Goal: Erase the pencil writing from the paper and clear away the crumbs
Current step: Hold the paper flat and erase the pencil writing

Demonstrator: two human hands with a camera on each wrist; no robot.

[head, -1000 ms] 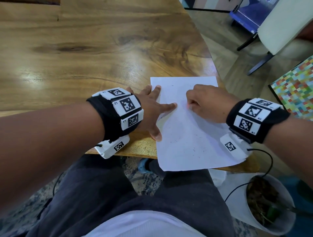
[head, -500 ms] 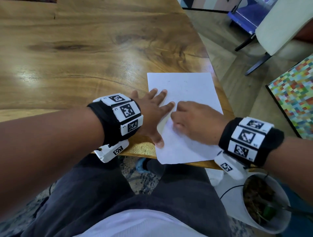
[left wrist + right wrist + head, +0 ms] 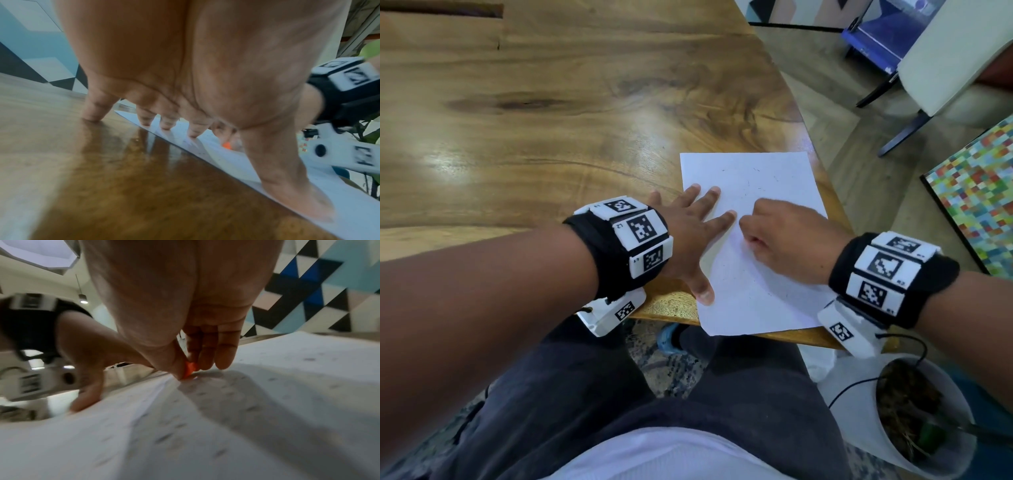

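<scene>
Orange eraser [image 3: 190, 368] pinched by right hand [image 3: 787, 240]; left hand [image 3: 688, 236] spread, pressing paper [image 3: 760, 301].

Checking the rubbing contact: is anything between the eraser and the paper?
Nothing visible: the small orange eraser, pinched in the right hand, touches the white paper sheet directly.

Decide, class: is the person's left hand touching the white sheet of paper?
Touching. In the left wrist view, the left hand plants three fingertips and its thumb on the white sheet of paper; the head view agrees.
</scene>
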